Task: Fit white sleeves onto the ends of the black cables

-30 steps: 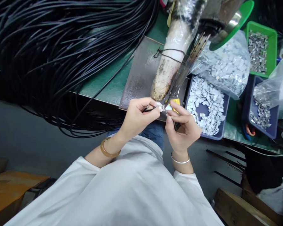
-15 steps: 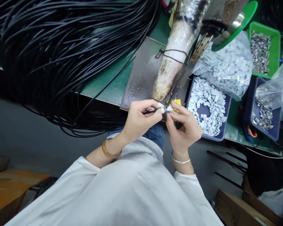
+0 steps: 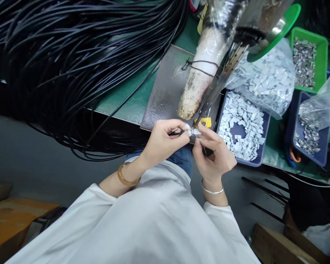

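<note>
My left hand (image 3: 165, 141) is closed in a pinch around the end of a black cable (image 3: 177, 132), with white wrapping on its fingertips. My right hand (image 3: 216, 150) is closed just to the right, its fingers around a thin pale wire (image 3: 208, 116). Between the fingertips of both hands lies a small flat pale metal piece (image 3: 197, 131), against the cable's end. Which fingers bear it I cannot tell. Just above it comes down the tip of what looks like a soldering iron (image 3: 232, 64). The exact contact at the tip is too small to make out.
A large bundle of black cables (image 3: 99, 55) covers the left of the green table. A wrapped white tube (image 3: 199, 79) hangs over the dark board (image 3: 165, 88). At right stand a blue tray (image 3: 260, 159) of flat pieces, a plastic bag (image 3: 266, 77), a green bin (image 3: 323, 58) and another blue tray (image 3: 323, 146).
Both hands keep their places and their hold at the iron's tip. More of the thin wire shows above and below my right fingers. The whole view has shifted slightly.
</note>
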Tool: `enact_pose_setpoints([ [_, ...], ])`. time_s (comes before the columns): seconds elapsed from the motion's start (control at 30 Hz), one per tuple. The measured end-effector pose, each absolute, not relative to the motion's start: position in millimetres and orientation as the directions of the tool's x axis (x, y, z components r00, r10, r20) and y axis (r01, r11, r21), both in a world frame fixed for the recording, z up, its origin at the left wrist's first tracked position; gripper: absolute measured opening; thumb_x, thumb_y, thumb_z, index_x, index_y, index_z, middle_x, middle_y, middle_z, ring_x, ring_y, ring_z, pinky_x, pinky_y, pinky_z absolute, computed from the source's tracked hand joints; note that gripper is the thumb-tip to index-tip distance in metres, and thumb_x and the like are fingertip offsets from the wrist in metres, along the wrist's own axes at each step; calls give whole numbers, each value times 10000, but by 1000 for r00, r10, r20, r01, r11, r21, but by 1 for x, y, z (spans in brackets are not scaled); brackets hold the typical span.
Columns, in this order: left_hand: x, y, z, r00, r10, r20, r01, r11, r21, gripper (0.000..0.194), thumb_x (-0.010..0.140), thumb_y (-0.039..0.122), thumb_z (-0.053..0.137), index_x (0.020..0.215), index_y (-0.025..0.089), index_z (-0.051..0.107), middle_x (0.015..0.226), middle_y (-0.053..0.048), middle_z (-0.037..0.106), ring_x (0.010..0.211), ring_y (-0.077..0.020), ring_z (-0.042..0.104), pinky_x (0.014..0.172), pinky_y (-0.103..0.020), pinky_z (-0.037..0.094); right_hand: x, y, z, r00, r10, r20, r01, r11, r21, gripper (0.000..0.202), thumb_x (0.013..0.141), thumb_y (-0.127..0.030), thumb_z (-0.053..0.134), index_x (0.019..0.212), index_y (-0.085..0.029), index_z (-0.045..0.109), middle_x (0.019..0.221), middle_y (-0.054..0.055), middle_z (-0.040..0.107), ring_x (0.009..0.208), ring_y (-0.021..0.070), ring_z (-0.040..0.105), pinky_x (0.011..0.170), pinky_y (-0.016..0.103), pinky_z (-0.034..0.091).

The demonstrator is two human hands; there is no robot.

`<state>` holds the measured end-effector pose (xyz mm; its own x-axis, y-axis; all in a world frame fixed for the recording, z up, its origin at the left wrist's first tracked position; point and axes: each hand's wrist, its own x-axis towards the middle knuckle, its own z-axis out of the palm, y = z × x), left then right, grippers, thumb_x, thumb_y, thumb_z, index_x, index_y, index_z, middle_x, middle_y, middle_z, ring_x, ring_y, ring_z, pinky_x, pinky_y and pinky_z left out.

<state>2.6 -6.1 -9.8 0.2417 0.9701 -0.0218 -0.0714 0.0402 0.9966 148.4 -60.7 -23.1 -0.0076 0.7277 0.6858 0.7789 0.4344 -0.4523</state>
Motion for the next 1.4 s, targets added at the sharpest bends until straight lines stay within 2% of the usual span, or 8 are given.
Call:
enact_pose_setpoints([
  [0.17, 3, -8, -11, 244, 969, -37, -98, 63, 993, 90, 719, 151, 649, 631, 135, 633, 510, 75, 327, 475, -38, 230, 431, -195, 172, 147, -58, -25, 39, 732, 680, 743, 433, -509, 183, 867, -110, 691, 987, -235, 633, 1111, 45, 789, 905, 169, 784, 729, 267, 653],
  [0.4, 4, -7, -9, 169, 986, -6, -70, 18, 997, 98, 738, 157, 668, 643, 132, 678, 515, 58, 396, 486, -42, 292, 448, -189, 223, 146, -54, -19, 59, 770, 635, 727, 403, -555, 159, 864, -103, 688, 950, -235, 669, 1092, 38, 788, 1047, 211, 765, 700, 283, 655],
  [0.67, 3, -6, -6, 177, 984, 31, -62, -20, 998, 90, 724, 132, 654, 661, 137, 719, 502, 59, 413, 472, -39, 275, 431, -191, 194, 144, -57, -15, 72, 777, 625, 705, 404, -583, 149, 871, -117, 674, 950, -240, 645, 1184, 54, 767, 967, 195, 781, 732, 304, 672],
  [0.83, 3, -6, -8, 202, 979, -6, -56, 18, 998, 89, 719, 129, 655, 640, 127, 696, 494, 73, 339, 472, -35, 241, 427, -187, 181, 144, -60, -18, 25, 759, 650, 772, 399, -495, 144, 873, -122, 679, 923, -238, 609, 1153, 50, 780, 810, 148, 785, 687, 241, 643],
  [0.97, 3, -6, -9, 203, 979, -12, -76, 28, 997, 77, 714, 128, 658, 644, 125, 691, 501, 73, 344, 476, -35, 245, 428, -183, 188, 145, -58, -20, 26, 746, 666, 776, 404, -483, 169, 864, -112, 693, 963, -235, 630, 1134, 53, 786, 840, 148, 785, 661, 219, 628],
  [1.07, 4, -6, -7, 182, 983, -25, -80, 40, 996, 76, 699, 127, 657, 628, 128, 684, 510, 63, 383, 484, -38, 274, 437, -180, 210, 145, -57, -21, 53, 761, 647, 739, 406, -537, 165, 877, -126, 681, 985, -240, 634, 1164, 53, 777, 901, 161, 785, 651, 229, 638],
  [1.23, 4, -6, -4, 173, 984, -47, -95, 64, 993, 85, 705, 158, 669, 624, 135, 681, 522, 51, 404, 504, -48, 306, 462, -188, 245, 144, -57, -18, 92, 789, 608, 702, 381, -601, 107, 899, -144, 653, 938, -234, 612, 1180, 76, 769, 809, 161, 783, 587, 248, 638],
  [1.4, 2, -5, -7, 211, 975, -76, -87, 96, 992, 83, 699, 154, 655, 621, 136, 677, 521, 55, 382, 505, -50, 296, 464, -191, 249, 143, -60, -17, 45, 784, 619, 731, 396, -555, 116, 897, -134, 651, 921, -232, 595, 1164, 72, 775, 826, 154, 783, 610, 231, 632],
])
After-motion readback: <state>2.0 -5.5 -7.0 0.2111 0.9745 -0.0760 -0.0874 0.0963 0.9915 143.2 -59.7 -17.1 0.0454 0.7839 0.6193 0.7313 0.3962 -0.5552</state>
